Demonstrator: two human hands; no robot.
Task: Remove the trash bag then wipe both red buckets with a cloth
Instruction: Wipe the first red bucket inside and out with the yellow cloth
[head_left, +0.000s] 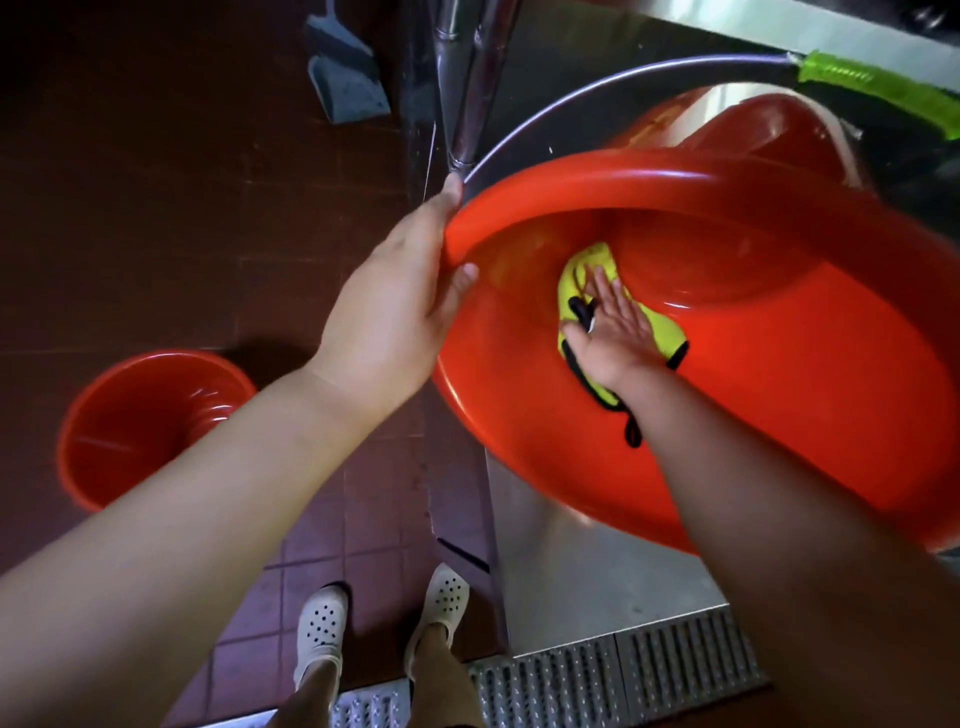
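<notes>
A large red bucket is tilted toward me over a steel surface, its mouth facing me. My left hand grips its left rim, thumb inside the lip. My right hand is deep inside the bucket, fingers flat, pressing a yellow cloth with black trim against the inner wall. A second, smaller red bucket stands upright on the tiled floor at the left, partly behind my left forearm. No trash bag shows in either bucket.
A steel table leg rises just beyond my left hand. A grey dustpan lies on the dark tiles behind. A bucket's wire handle with a green grip arcs at top right. A metal floor grate runs beside my feet.
</notes>
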